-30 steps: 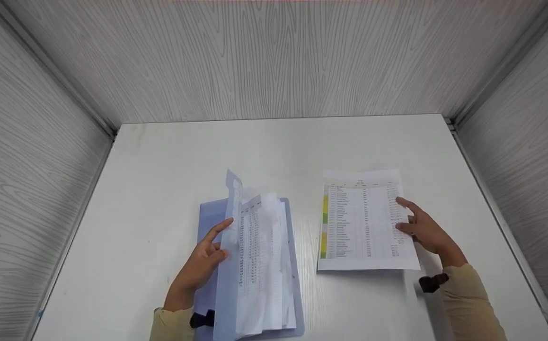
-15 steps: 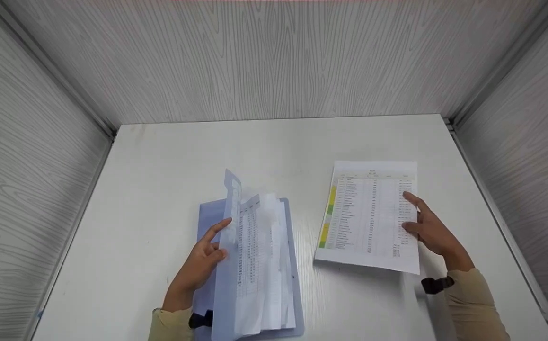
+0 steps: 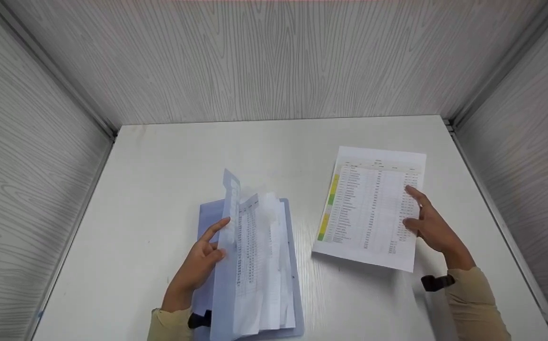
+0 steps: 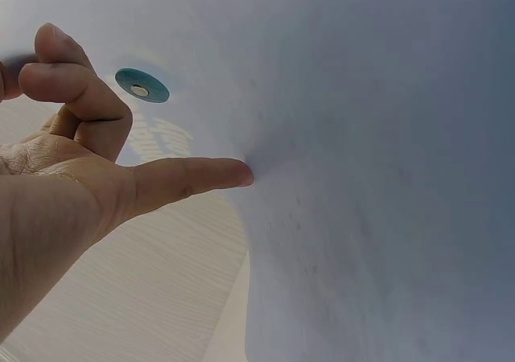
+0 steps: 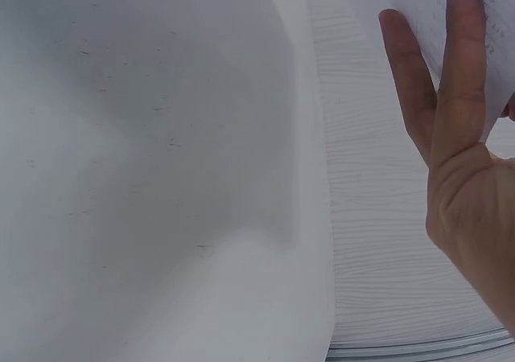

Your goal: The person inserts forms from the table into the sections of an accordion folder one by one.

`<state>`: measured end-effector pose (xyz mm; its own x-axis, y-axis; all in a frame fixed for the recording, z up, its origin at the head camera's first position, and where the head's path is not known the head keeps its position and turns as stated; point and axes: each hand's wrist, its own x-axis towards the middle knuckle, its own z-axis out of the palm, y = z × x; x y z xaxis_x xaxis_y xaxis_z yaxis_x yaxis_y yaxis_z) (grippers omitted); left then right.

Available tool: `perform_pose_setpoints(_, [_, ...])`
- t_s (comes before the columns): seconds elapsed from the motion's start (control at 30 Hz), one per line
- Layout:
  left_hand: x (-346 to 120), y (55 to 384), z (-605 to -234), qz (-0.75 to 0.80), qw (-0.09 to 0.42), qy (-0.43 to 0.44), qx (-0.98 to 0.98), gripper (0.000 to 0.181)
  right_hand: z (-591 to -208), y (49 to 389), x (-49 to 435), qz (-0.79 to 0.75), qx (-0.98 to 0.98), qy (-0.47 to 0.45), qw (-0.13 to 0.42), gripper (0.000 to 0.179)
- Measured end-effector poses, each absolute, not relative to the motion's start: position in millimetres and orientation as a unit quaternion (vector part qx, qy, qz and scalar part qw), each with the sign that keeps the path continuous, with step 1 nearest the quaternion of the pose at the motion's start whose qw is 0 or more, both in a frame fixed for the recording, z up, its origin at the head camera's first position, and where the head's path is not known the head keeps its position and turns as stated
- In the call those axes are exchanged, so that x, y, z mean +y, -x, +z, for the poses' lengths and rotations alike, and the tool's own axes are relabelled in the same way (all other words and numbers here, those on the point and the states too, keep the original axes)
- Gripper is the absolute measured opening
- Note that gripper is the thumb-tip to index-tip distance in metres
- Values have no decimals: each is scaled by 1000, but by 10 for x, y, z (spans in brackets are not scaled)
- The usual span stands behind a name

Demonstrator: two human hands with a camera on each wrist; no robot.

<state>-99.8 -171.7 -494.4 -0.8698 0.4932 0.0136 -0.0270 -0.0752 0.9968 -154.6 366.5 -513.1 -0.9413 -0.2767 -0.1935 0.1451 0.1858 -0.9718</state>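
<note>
A printed sheet of paper [image 3: 378, 208] with a table of rows and a yellow-green strip along its left side is tilted up off the table at the right. My right hand [image 3: 432, 227] grips its right edge, thumb and index finger on the printed face and other fingers behind. On the left lies a light blue plastic folder [image 3: 297, 303] with several printed papers [image 3: 255, 255] in it. Its cover stands raised. My left hand [image 3: 200, 263] presses the cover's outer face with index finger and thumb, the other fingers bent. A teal snap button [image 4: 142, 85] shows on the folder.
The white table [image 3: 160, 161] has raised grey wood-grain panels at the back [image 3: 274, 61], left [image 3: 23, 156] and right [image 3: 525, 156]. Bare tabletop lies between folder and sheet and behind them. Dark wrist straps [image 3: 437, 283] show at both cuffs.
My right hand has moved the sheet a little right and away, turning it clockwise and lifting its far edge. The left hand and folder have barely moved.
</note>
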Motion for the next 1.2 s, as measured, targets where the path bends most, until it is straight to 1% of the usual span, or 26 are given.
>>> perform_pose_setpoints(0.53, [-1742, 971, -4903, 710, 172, -182, 659, 71, -5071, 1708, 3395, -633, 759, 53, 146, 86])
perform_pose_setpoints(0.7, [-1763, 977, -4910, 718, 171, -194, 646, 71, -5078, 1760, 3245, -629, 765, 59, 126, 87])
perform_pose_setpoints(0.93, [-1780, 983, -4917, 728, 173, -209, 630, 71, -5105, 1827, 3074, -612, 784, 57, 82, 89])
perform_pose_setpoints(1.2, [-1779, 980, -4916, 728, 173, -211, 629, 70, -5150, 1920, 2904, -579, 812, 50, 61, 90])
